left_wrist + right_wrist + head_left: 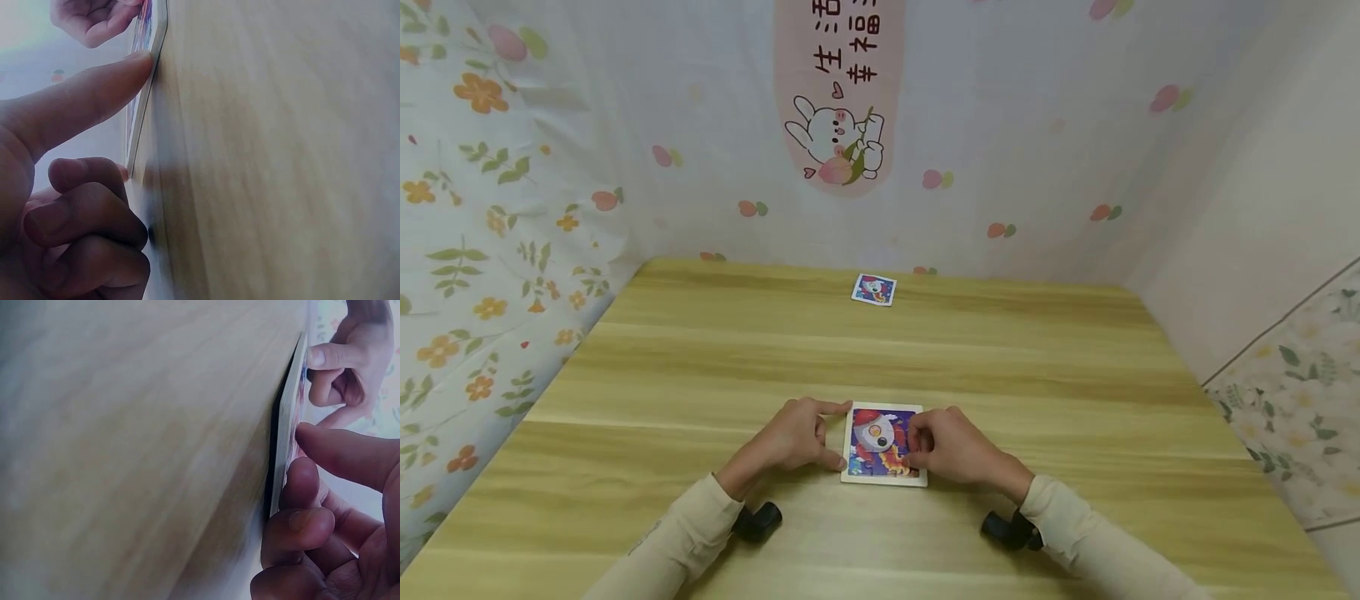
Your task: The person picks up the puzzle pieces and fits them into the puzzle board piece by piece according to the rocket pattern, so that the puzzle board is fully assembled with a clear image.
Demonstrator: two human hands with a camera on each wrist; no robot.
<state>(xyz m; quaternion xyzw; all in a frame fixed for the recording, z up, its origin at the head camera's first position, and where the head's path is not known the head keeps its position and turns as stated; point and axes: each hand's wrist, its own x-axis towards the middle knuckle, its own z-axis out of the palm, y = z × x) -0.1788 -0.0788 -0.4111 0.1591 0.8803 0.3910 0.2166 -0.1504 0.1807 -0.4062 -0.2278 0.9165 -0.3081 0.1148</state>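
A square jigsaw puzzle (875, 454) in a pale-rimmed tray lies on the table, with a white round-headed figure on purple. My left hand (793, 435) spans its left side, forefinger near the far corner and thumb near the close corner. The straight left thumb (106, 94) meets the rim in the left wrist view, the other fingers folded. My right hand (958, 447) bends over the puzzle's right side. In the right wrist view its thumb tip (306, 434) and curled fingers (306, 525) are at that edge; whether they pinch a loose piece I cannot tell.
A small picture card (874, 290) with a similar figure lies near the table's back edge. The wood-patterned table (700, 375) meets a printed curtain (985, 167) behind and another at the left. Black devices (757, 522) sit at both wrists.
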